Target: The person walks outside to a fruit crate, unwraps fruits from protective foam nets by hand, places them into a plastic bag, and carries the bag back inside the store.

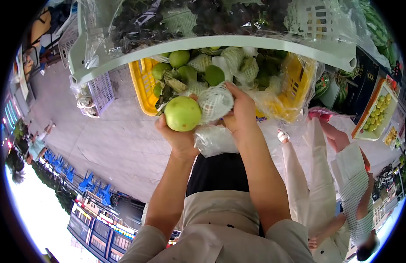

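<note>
At the far left, small blue chairs (86,182) are too distant to make out clearly. A lilac crate (102,90) comes next, its contents blurred. Above, a pale green crate (185,44) is cut off by the top edge; glare on its plastic wrap obscures the dark fruit (150,24) inside. Its rim hides the back of the yellow crate (144,83), where leaves and nets partly cover the green fruits (179,58). In front, the left hand (178,139) cups one green fruit (182,114), its underside hidden by palm and fingers. Just right of it, the right hand (243,109) grips a white foam net (217,103); whether anything is inside, I cannot tell. A clear plastic bag (216,141) lies below, its hold unclear. Farther right, loose plastic drapes the yellow crate's end, two people (297,188) stand close by, and watermelons (373,23) are cut off by the dark border
</note>
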